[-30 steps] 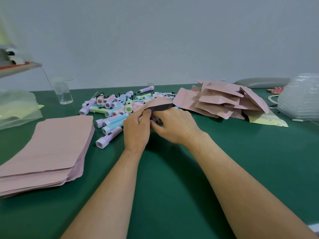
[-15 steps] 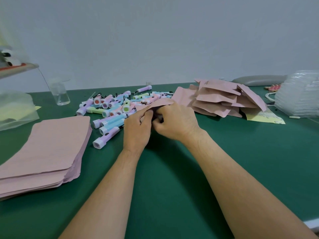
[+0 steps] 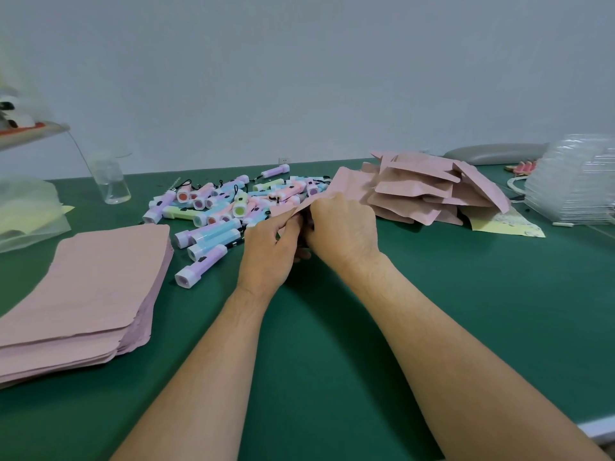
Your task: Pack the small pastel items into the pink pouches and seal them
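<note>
A pink pouch [image 3: 289, 207] is held just above the green table in the middle. My left hand [image 3: 269, 251] pinches its near edge from the left. My right hand [image 3: 339, 227] grips the same edge from the right, knuckles up, and hides most of the pouch. What the pouch holds is hidden. Behind the hands lies a heap of small pastel flashlights [image 3: 226, 204] in purple, blue, pink and green. A flat stack of empty pink pouches [image 3: 90, 284] lies at the left. A pile of filled pink pouches [image 3: 429, 191] sits at the back right.
A clear glass [image 3: 111, 181] stands at the back left beside a translucent bag [image 3: 26, 214]. A stack of clear plastic trays [image 3: 575, 184] and a yellow sheet [image 3: 506, 224] lie at the right. The table's near edge [image 3: 595, 430] shows at lower right.
The dark open mouth of the pouch seen a second ago is pressed flat between my fingers now. Both hands stay on the pouch, drawn closer together.
</note>
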Demonstrator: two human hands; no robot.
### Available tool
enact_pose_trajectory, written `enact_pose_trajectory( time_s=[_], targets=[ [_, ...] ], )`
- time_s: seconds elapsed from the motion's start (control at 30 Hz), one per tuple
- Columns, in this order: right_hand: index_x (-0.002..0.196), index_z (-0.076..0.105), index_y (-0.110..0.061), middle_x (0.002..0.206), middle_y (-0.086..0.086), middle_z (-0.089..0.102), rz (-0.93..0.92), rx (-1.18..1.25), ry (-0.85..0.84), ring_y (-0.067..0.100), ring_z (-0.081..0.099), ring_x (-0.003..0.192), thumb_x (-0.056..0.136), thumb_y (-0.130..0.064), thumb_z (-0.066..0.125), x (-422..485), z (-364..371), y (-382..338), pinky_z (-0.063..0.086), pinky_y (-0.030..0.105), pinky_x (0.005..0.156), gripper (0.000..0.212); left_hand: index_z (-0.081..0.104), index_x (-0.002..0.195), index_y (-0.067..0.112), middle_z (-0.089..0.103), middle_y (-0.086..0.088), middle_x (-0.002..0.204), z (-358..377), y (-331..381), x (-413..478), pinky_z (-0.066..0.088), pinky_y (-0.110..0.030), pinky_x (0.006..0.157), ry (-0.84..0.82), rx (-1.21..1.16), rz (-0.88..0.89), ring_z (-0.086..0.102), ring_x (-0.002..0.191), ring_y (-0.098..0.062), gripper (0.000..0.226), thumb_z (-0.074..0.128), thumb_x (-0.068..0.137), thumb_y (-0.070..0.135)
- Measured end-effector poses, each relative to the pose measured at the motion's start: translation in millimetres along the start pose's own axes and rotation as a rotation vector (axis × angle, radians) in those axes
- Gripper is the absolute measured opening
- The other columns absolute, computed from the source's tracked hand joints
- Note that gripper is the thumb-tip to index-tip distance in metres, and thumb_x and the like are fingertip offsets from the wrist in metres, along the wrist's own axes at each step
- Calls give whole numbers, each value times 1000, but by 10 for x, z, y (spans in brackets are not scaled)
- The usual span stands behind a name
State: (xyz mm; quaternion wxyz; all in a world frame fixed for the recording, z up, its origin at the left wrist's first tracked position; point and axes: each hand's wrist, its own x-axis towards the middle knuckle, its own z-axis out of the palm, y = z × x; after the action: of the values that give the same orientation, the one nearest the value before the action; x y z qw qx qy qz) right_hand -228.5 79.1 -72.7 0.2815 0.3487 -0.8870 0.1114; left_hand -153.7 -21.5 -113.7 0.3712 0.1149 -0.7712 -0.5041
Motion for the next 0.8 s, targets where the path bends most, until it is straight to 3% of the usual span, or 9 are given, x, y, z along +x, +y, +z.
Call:
enact_pose_trajectory(
  time_s=[0.17,0.33,0.43,0.5,0.6,0.7,0.8],
  targets=[
    [99,71,-23,93,2,66,-8,72,-16,24,54,67,96,-32,55,-1,8,34,36,30,55,18,77,90,42,76,9,79,3,-26,0,59,-28,61,7,47,-4,75,63,-15,35,51,110,32],
    [83,68,-25,83,-5,68,-10,219,-34,22,60,68,82,-33,49,-13,-50,34,47,28,57,21,75,104,42,68,17,71,13,-73,4,39,-25,56,73,289,58,58,61,-7,33,42,106,49],
    [75,60,-22,77,-4,64,-44,252,-33,23,58,69,80,-29,47,-7,-63,27,40,26,53,15,71,107,46,67,21,74,-2,-82,27,37,-26,56,101,306,44,54,61,-5,30,41,109,48],
    [73,58,-21,73,-3,63,-66,285,31,23,53,68,83,-26,48,-13,-78,25,30,26,49,15,69,111,48,67,13,72,-14,-90,35,40,-29,55,101,324,45,53,61,-10,29,41,110,45],
    [78,67,-19,68,-2,63,-152,348,95,25,54,68,83,-25,43,-36,-114,-5,31,29,53,25,69,116,42,67,7,74,-24,-95,38,42,-32,58,93,354,64,58,67,-17,31,39,110,34],
    [93,73,-20,81,1,72,-205,372,28,29,61,79,86,-20,43,-36,-136,-13,49,35,65,31,66,125,41,71,10,82,-40,-102,49,50,-35,62,95,325,51,62,70,-13,35,36,111,32],
    [115,58,-18,100,5,74,-221,420,-92,35,62,88,88,-11,43,-31,-133,8,54,43,76,32,65,123,42,72,11,86,-57,-113,74,58,-41,62,119,232,29,64,66,-7,34,32,114,37]
  ],
)
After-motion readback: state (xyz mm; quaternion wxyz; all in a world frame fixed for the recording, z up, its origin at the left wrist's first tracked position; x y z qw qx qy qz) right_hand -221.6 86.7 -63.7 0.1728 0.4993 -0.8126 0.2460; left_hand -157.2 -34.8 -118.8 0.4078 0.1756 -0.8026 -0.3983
